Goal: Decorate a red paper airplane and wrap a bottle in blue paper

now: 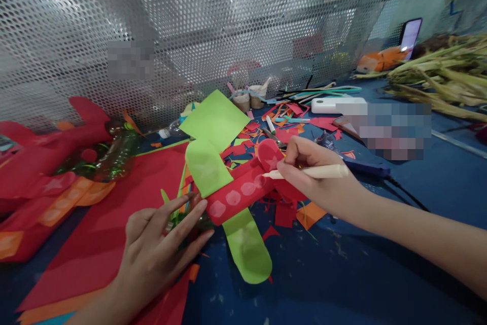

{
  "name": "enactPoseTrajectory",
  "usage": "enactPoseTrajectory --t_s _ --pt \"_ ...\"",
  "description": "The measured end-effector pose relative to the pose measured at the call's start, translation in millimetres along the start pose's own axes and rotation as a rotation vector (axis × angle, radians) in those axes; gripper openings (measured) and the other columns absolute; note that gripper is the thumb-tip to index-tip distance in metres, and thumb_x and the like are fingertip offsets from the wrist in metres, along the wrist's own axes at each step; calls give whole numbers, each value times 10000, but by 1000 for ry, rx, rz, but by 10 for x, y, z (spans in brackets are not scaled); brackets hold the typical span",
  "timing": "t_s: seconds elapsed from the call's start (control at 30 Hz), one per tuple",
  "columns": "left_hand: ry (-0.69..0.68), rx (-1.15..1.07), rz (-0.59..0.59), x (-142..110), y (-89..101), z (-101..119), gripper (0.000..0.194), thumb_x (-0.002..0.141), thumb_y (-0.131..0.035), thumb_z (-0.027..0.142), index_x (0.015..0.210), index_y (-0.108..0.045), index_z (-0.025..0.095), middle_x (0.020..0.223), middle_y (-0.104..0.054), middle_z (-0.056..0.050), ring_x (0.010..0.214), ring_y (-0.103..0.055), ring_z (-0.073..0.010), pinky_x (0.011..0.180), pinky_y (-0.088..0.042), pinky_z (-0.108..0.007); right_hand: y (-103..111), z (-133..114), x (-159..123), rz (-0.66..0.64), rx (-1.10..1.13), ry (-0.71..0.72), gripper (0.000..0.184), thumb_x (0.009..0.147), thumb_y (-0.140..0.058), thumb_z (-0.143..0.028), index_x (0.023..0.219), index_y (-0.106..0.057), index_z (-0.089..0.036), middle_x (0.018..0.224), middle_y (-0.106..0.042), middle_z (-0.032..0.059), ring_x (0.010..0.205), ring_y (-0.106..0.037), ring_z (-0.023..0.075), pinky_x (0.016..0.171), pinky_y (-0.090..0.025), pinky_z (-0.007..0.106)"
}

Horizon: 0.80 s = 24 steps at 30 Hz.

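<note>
On the blue worktop [323, 274], a red-and-green model plane [241, 190] lay among paper scraps [285, 213]; the left hand [163, 241], fingers spread, touched one end while the right hand [310, 163] pinched a cream marker [330, 171].

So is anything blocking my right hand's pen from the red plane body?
Nothing visible: the right hand holds the pen with its tip right at the red plane body.

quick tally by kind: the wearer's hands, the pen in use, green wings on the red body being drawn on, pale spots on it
Hands: 2
Pen: 1
Green wings: 2
Pale spots: 4
Total: 9
</note>
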<state>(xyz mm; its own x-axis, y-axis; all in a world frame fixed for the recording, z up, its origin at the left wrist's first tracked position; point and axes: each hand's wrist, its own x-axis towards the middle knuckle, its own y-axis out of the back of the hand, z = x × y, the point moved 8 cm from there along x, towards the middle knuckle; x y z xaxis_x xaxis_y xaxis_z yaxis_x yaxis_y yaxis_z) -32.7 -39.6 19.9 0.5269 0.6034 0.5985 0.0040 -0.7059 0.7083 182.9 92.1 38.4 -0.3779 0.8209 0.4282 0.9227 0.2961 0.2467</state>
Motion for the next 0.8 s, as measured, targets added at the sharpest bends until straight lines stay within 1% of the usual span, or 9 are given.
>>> enactPoseTrajectory --t_s 0.07,0.17,0.3,0.43,0.57,0.67,0.8 --pt "11 -10 0 -4 -3 -9 600 1002 -598 373 1561 -391 309 1212 -730 -102 913 -734 -260 813 -509 -398 -3 1 -3 1 7 4 238 796 -541 -180 655 -366 -256 594 -386 -80 530 -329 93 480 -247 239" --pt "-2 6 -6 0 -11 -1 610 1008 -587 360 1574 -372 289 1212 -720 -123 869 -730 -260 799 -504 -411 -9 13 -6 -1 14 -1 236 794 -541 -171 658 -368 -258 593 -387 -81 527 -331 94 477 -264 237" --pt "-32 22 0 26 -5 24 625 1021 -564 379 1591 -333 269 1184 -723 -129 873 -728 -260 781 -501 -409 -12 33 -12 -10 24 -23 236 791 -546 -171 656 -372 -257 589 -388 -81 525 -322 95 471 -264 237" --pt "-43 43 10 38 9 34 618 1026 -559 356 1591 -332 253 1161 -732 -139 840 -723 -256 781 -500 -415 -3 31 -20 -8 19 -24 225 781 -547 -170 657 -380 -254 584 -390 -82 523 -317 94 471 -257 238" --pt "-32 42 -2 22 -3 25 595 1034 -532 397 1583 -342 268 1173 -737 -131 861 -726 -261 778 -514 -416 -14 26 -19 -21 27 -28 214 770 -540 -171 654 -382 -255 577 -400 -84 513 -328 89 472 -273 234" --pt "-26 35 -7 13 -10 24 596 1028 -545 392 1579 -347 277 1170 -740 -123 870 -729 -255 779 -515 -408 -28 15 -10 -34 33 -22 211 766 -531 -169 646 -381 -257 567 -402 -85 500 -325 86 455 -253 231" --pt "-8 16 -3 13 -8 9 614 1019 -565 388 1585 -340 306 1145 -755 -102 892 -734 -259 796 -516 -405 -22 17 -8 -24 40 -21 226 770 -538 -165 649 -373 -260 577 -405 -88 503 -327 86 453 -283 227"
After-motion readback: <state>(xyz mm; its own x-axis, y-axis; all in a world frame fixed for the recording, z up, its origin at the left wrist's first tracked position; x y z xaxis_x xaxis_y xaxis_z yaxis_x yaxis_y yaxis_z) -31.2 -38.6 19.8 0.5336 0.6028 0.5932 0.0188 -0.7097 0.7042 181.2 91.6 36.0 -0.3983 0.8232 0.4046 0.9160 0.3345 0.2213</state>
